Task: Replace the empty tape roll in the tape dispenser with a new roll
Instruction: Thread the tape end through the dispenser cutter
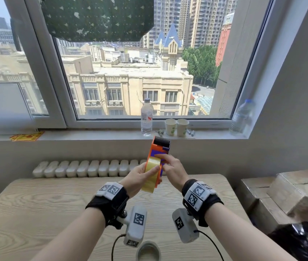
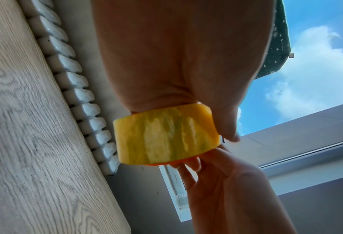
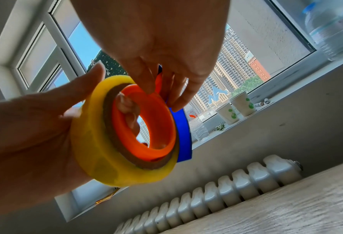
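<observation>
The orange and blue tape dispenser [image 1: 157, 147] is held up over the table, black roller head uppermost. A full yellow tape roll [image 1: 150, 178] sits on its orange hub [image 3: 162, 126], beside the blue side plate [image 3: 183, 134]. My left hand [image 1: 140, 178] grips the roll [image 2: 166, 137], thumb across the yellow face and fingertips showing inside the hub. My right hand [image 1: 168, 164] pinches the dispenser's frame at the top of the roll, index finger stretched along it. In the right wrist view its fingers [image 3: 178, 95] close on the edge of the blue plate.
An emptied tape roll [image 1: 148, 251] lies on the wooden table [image 1: 45, 204] near the front edge. A water bottle [image 1: 146, 117] and two paper cups [image 1: 176, 127] stand on the windowsill. A radiator [image 1: 83, 168] runs behind the table, and cardboard boxes [image 1: 290, 191] are stacked at right.
</observation>
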Available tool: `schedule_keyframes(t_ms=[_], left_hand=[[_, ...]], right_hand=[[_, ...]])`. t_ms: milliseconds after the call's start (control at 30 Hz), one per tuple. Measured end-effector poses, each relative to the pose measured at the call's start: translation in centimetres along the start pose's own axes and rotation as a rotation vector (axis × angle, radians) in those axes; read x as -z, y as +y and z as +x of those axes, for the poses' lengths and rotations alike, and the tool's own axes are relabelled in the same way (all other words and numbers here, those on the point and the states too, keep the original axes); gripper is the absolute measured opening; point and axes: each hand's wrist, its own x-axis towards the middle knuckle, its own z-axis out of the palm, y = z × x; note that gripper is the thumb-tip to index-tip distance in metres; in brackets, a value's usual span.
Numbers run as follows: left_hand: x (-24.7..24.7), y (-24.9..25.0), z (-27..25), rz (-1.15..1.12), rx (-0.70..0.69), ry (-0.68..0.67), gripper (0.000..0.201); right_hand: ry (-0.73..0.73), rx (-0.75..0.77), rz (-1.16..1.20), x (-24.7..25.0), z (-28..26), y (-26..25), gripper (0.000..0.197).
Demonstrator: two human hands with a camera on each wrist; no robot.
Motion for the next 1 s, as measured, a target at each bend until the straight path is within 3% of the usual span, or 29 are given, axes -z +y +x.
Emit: schedule_keyframes(t_ms=[167,500,900,1000], left_hand=[[0.1,-0.6,0.0,0.130,0.013,0.038,0.037],[0.7,-0.8,0.0,0.152,0.003,0.107,0.042],[1.1,-0.9,0.1,0.189,-0.020,0.151,0.024],[1.1,-1.1,0.1,0.242,-0.007,0.150,0.027]], right_hand=[[-0.060,-0.041,0.003,0.4,-0.2,0.1,0.045],[-0.059,0.023,-0.010,0.3,-1.0,-0.4,0.037],[0.081,0.134,-0.262,-0.5,-0.6,-0.7,0.020],[0.109,0.215,-0.494,-0.6,-0.5,-0.9,0.021]])
